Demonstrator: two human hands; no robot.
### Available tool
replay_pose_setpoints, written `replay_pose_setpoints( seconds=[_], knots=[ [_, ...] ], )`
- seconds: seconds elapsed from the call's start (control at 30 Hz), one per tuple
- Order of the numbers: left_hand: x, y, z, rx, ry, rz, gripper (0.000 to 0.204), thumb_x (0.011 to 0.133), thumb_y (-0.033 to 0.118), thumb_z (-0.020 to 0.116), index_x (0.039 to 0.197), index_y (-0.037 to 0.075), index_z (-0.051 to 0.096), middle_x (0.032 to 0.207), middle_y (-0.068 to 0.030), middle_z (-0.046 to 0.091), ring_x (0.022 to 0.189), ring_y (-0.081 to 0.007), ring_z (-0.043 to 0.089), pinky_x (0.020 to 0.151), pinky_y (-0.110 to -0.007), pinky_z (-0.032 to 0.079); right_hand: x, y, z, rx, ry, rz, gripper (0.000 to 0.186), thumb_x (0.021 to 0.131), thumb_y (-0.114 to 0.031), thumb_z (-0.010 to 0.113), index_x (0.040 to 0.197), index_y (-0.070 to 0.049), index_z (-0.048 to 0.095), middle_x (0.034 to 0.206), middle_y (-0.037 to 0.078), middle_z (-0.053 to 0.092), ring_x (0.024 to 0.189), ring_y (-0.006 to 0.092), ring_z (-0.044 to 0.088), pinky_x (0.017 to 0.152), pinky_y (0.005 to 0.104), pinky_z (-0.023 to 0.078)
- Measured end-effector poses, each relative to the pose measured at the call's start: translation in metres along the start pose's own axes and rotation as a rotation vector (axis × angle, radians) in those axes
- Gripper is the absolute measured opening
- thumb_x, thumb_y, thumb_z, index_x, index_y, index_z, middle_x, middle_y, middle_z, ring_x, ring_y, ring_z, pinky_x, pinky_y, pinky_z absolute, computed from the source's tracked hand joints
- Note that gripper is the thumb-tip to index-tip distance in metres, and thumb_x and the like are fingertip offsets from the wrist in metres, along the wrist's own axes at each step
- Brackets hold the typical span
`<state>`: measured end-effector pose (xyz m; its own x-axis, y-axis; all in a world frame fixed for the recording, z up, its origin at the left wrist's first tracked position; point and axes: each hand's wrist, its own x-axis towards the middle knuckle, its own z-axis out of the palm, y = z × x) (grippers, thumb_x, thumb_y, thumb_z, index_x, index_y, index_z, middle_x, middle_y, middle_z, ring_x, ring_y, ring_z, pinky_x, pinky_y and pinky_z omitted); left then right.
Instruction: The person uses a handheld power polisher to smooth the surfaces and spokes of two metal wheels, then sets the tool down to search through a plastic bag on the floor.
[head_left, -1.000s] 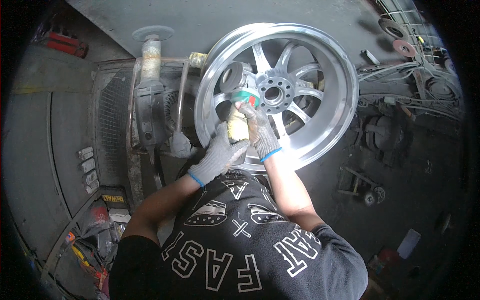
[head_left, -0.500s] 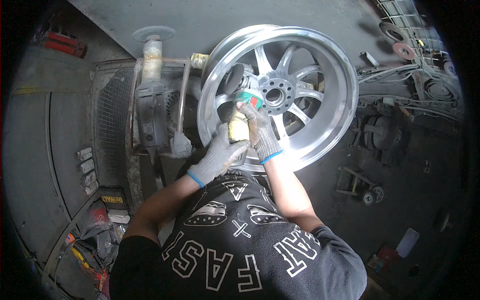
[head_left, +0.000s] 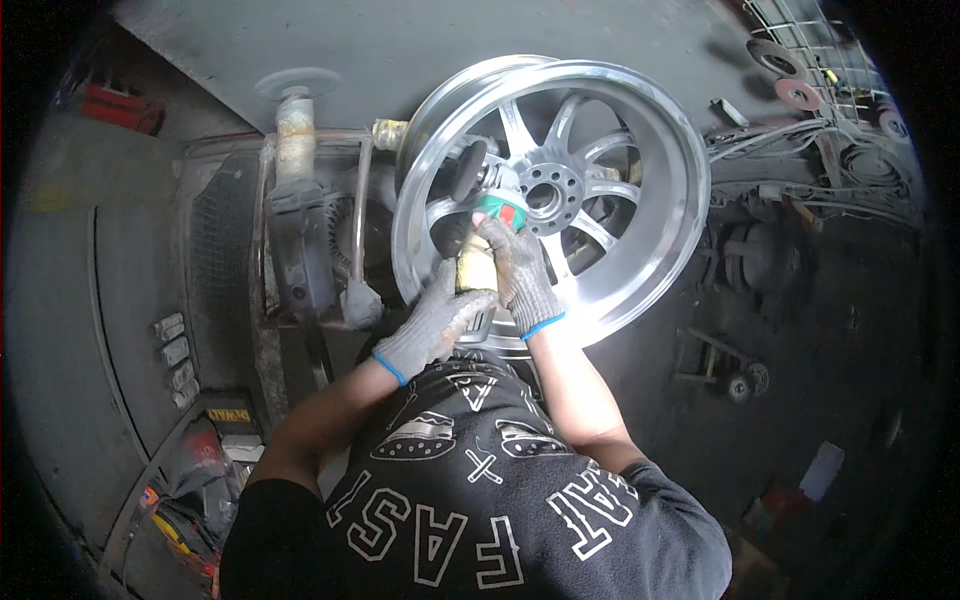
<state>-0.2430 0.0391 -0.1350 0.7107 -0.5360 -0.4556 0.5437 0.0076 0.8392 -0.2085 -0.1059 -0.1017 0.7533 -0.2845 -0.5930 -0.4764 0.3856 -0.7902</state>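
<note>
Both of my hands wear grey knit gloves with blue cuffs and hold one angle grinder (head_left: 477,268), its body wrapped in yellowish tape and its head green. My left hand (head_left: 432,322) grips the lower, rear part of the body. My right hand (head_left: 522,272) wraps the grinder just behind the head, with the thumb near the green collar. The dark round disc (head_left: 470,172) points away from me, seen nearly edge-on in front of the spokes of a shiny alloy wheel rim (head_left: 688,190). I cannot tell whether the disc touches a spoke.
Left of the wheel stands a metal frame (head_left: 364,210) with a spindle-like post (head_left: 295,140) and a blurred round disc (head_left: 298,83) at its tip. Cables and hoses (head_left: 780,195) run along the right. A small wheeled trolley (head_left: 722,368) sits on the floor at right.
The whole scene sits slightly lower and more to the left in view. The grinder's disc now appears tilted more edge-on. Both hands keep their grip on the grinder.
</note>
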Motion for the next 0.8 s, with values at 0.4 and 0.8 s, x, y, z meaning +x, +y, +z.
replay_pose_setpoints(
  seconds=[0.4, 0.8],
  knots=[
    [0.002, 0.019, -0.001, -0.325, -0.154, -0.045, 0.065, 0.085, 0.007, 0.077, 0.14, 0.001, 0.042, 0.12, -0.0073, 0.058, 0.111, -0.0163, 0.058, 0.096, -0.032, 0.05, -0.004, 0.003, 0.002, 0.0, 0.087, -0.048, 0.033, 0.084, -0.018, 0.081, 0.104, -0.003, 0.06, 0.087, 0.004, 0.064, 0.069, 0.0141, 0.063, 0.062, 0.0305, 0.056],
    [-0.007, 0.017, -0.008, -0.28, -0.298, -0.155, 0.074, 0.081, 0.008, 0.081, 0.141, 0.001, 0.04, 0.119, -0.0064, 0.055, 0.108, -0.0134, 0.055, 0.092, -0.03, 0.05, -0.049, 0.02, -0.009, 0.251, 0.138, -0.069, 0.049, 0.085, -0.007, 0.075, 0.128, -0.002, 0.052, 0.104, 0.009, 0.065, 0.092, 0.022, 0.069, 0.081, 0.0357, 0.059]
  ],
)
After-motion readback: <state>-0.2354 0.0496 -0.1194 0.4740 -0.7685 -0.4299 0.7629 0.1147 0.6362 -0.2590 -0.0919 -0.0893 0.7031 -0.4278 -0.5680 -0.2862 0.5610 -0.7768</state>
